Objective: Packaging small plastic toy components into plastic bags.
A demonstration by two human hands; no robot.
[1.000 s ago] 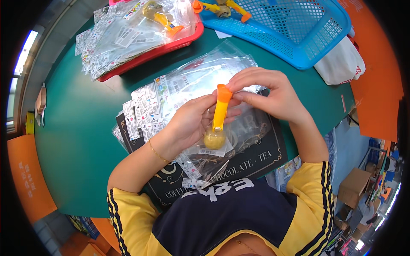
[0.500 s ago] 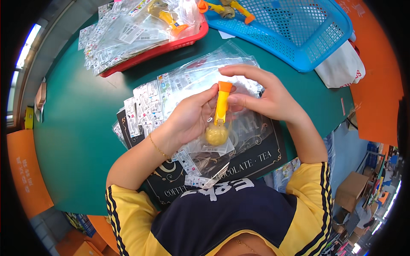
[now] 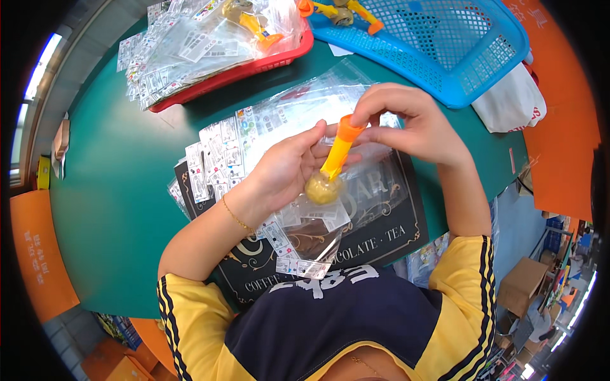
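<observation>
Best way in is from the left: the green table (image 3: pixel 121 209) gives a wide lane there, right up to the fanned bags (image 3: pixel 222 149). There's also a slim strip between those bags and the red basket (image 3: pixel 248 71). Middle's blocked by the left hand (image 3: pixel 289 168), the toy (image 3: pixel 333 162) and the right hand (image 3: pixel 410 127). Far side's walled by the blue basket (image 3: pixel 454 89), with a white bag (image 3: pixel 508 105) beside it. Narrow gap right of the right forearm, though.
</observation>
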